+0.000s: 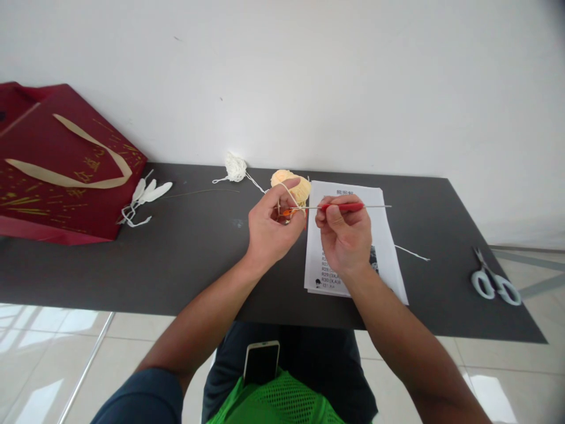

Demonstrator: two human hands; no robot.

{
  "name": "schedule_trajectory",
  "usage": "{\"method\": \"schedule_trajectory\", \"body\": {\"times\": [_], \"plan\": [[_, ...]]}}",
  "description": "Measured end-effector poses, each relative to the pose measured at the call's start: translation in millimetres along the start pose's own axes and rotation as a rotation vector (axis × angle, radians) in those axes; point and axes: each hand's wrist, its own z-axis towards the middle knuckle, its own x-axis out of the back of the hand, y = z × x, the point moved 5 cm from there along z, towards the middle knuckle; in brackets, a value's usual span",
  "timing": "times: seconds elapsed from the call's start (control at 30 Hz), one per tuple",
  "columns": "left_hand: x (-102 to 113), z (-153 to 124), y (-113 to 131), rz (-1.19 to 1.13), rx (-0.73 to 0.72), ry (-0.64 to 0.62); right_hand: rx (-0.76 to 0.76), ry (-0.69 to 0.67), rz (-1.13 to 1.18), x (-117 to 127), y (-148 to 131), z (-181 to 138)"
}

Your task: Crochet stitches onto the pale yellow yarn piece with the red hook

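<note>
My right grip [346, 235] pinches a red-handled crochet hook [348, 207] above printed sheets [318, 238] on the desk [198, 259]. The hook's shaft reaches into my left grip [271, 229], which pinches a small orange piece [289, 213], with pale yarn [290, 191] looped there, near a yellow yarn ball [302, 189].

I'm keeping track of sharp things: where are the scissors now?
In the head view, the scissors lie near the right end of the dark table, right of the printed sheets.
</note>
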Motion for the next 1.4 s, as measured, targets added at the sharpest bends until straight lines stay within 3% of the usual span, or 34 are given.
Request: {"method": "schedule_trajectory", "body": {"times": [0.3,0.87,1.2,1.4], "plan": [[2,2,0,0.012,0.029,0.006,0.163,0.022,-0.122,3,-12,3],[4,5,-4,-0.06,0.073,0.047,0.271,0.044,-0.199,4,-10,-5],[10,7,4,-0.015,0.053,0.18,0.704,-0.091,-0.517,-5,-15,-22],[12,6,7,-0.04,0.056,0.254,0.643,-0.092,-0.438,-4,-11,-19]]}}
